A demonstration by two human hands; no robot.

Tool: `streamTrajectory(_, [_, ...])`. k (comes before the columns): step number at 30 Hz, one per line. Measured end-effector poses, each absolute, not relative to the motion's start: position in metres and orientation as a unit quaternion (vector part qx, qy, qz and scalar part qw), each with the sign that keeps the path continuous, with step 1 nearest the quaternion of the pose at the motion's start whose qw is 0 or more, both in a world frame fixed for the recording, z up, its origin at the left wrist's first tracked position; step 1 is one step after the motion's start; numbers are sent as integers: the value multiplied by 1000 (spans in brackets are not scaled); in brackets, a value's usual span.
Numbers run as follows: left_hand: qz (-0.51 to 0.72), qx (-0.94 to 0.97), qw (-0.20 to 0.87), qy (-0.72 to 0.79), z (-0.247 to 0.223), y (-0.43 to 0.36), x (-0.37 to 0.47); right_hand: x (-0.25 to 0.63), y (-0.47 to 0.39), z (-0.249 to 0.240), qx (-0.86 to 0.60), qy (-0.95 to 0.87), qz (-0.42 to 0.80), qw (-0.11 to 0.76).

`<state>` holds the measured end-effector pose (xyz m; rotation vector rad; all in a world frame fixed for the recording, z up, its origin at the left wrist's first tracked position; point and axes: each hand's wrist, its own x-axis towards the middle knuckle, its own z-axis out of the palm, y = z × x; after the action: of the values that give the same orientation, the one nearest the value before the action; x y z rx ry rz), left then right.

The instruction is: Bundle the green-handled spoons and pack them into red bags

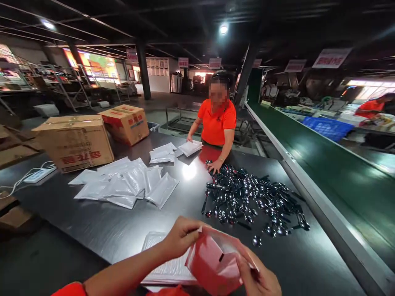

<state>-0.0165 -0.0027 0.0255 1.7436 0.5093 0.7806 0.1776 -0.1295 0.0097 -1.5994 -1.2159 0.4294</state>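
My left hand [182, 238] pinches the upper left edge of an open pinkish-red bag [210, 263]. On the bag's right edge, my right hand [259, 275] grips the rim with the thumb on the near side. The bag's mouth gapes toward me, and a small dark mark shows inside. Partly under my left forearm, a stack of flat white padded mailers [173, 267] lies at the table's near edge. Beyond the bag to the right spreads a large heap of shiny spoons with dark handles [247, 193].
Filled white mailers [123, 181] lie piled at the left of the dark table [101, 230]. Behind them stand two cardboard boxes [77, 142]. Across the table, a person in orange [217, 119] touches the spoons and white mailers. A green conveyor [324, 164] runs along the right.
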Motion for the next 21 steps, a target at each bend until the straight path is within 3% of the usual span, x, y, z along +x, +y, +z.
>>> streamTrajectory(6, [309,697,616,198,38,1,-27,183,-130,25,-542,-595,127,580])
streamTrajectory(10, [288,687,650,150,45,4,-33,181,-131,41,-412,-664,231,579])
streamTrajectory(21, [325,715,609,109,54,2,-25,177,-137,27,-482,-603,217,598])
